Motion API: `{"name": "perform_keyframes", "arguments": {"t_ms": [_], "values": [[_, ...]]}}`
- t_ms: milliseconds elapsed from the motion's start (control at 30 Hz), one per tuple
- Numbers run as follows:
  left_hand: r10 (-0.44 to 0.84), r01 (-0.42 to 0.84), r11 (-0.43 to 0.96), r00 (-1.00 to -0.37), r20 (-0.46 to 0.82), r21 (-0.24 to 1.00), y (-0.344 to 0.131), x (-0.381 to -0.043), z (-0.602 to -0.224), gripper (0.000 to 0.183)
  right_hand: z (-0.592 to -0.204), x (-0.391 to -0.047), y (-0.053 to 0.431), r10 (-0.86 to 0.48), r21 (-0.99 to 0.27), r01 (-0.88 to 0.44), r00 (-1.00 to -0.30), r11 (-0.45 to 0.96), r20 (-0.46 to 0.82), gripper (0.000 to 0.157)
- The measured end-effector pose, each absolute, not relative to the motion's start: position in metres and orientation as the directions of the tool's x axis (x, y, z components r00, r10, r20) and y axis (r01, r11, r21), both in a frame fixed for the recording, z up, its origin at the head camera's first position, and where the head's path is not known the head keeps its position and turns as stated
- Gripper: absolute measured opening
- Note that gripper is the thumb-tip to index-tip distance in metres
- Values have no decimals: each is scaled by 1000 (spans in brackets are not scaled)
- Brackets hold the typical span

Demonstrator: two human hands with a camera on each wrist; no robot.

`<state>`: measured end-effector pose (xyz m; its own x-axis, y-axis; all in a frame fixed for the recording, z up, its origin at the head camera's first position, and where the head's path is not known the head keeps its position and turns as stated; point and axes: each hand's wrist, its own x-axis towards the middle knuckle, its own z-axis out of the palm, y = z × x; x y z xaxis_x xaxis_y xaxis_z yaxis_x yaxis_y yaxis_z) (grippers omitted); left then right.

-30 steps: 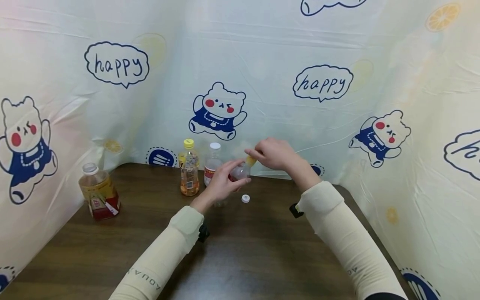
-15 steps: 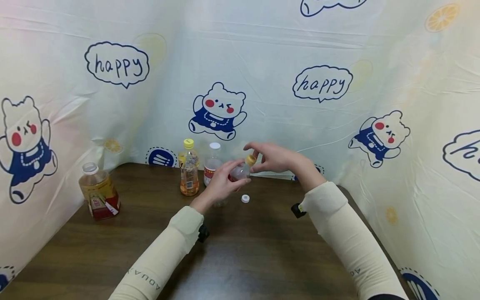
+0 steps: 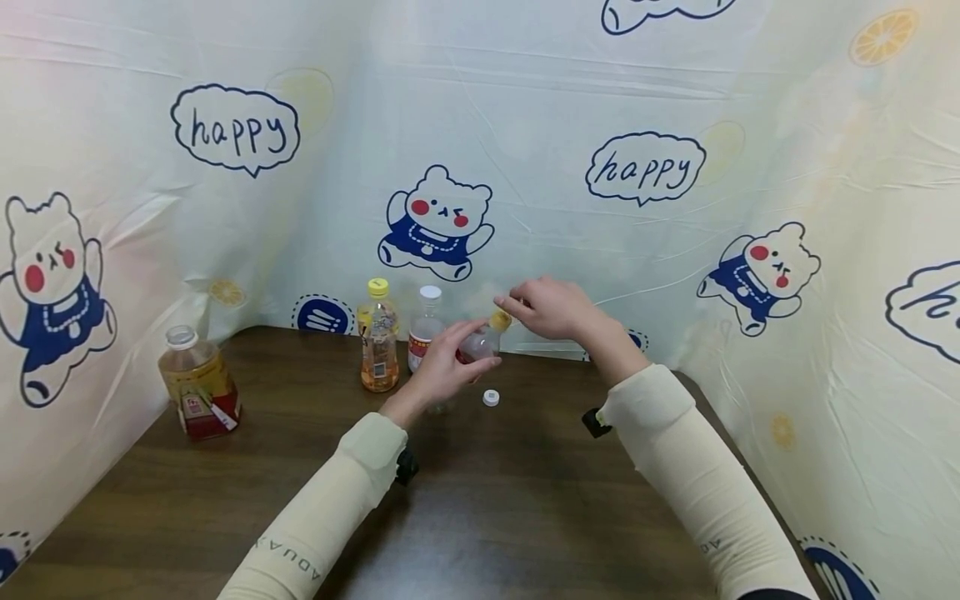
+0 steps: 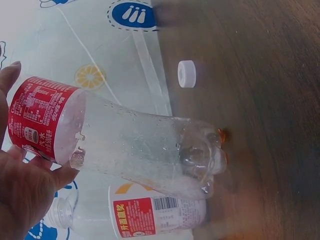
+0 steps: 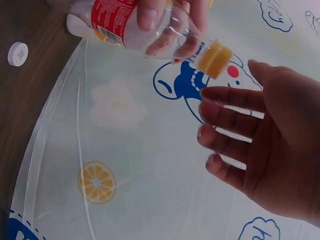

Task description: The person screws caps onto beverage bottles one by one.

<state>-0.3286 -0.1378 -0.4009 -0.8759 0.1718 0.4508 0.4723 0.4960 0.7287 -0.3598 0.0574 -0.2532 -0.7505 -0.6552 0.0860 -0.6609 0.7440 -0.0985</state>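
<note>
My left hand [image 3: 447,360] grips a clear plastic bottle [image 4: 135,140] with a red label, holding it tilted above the table. Inside, only droplets show. An orange-yellow cap [image 5: 215,60] sits on the bottle's mouth. Beside that cap is my right hand [image 5: 280,135]; in the right wrist view its fingers are extended and hold nothing, with a small gap to the cap. On the table below lies a loose white cap [image 3: 491,398]. Behind the left hand stand a white-capped bottle [image 3: 429,317], partly hidden, and a yellow-capped bottle [image 3: 379,342] with some orange liquid.
At the left of the dark wooden table [image 3: 480,517] stands a wide, uncapped bottle [image 3: 197,387] with a yellow and red label. A printed curtain [image 3: 540,100] encloses the table's back and sides.
My right hand moves off the orange-yellow cap, its fingers spreading to the right, then comes back up close to it. The left hand and its bottle stay in place.
</note>
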Motion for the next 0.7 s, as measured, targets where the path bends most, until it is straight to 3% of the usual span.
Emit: {"name": "perform_keyframes", "arguments": {"t_ms": [67,200,300,433,600,700], "values": [[173,471,498,-877,448,729,-138,-329,-401,61,-252,-360,58,-689,-139,-690,-722,711,63,41],[184,470,498,-879,441,729,-139,-329,-401,63,-252,-361,59,-757,-246,-731,-653,636,-16,49],[183,465,497,-882,435,733,-138,-330,-401,63,-254,-363,57,-781,-297,-739,-623,604,-38,40],[183,466,497,-881,437,732,-138,-330,-401,62,-258,-364,54,-749,-250,-724,-662,643,-9,29],[187,465,501,-882,433,730,-138,-331,-401,63,-259,-363,53,-660,-80,-662,-750,745,50,45],[175,449,499,-890,421,742,-139,-331,-401,63,-258,-363,55,-648,-65,-652,-758,755,79,45]]}}
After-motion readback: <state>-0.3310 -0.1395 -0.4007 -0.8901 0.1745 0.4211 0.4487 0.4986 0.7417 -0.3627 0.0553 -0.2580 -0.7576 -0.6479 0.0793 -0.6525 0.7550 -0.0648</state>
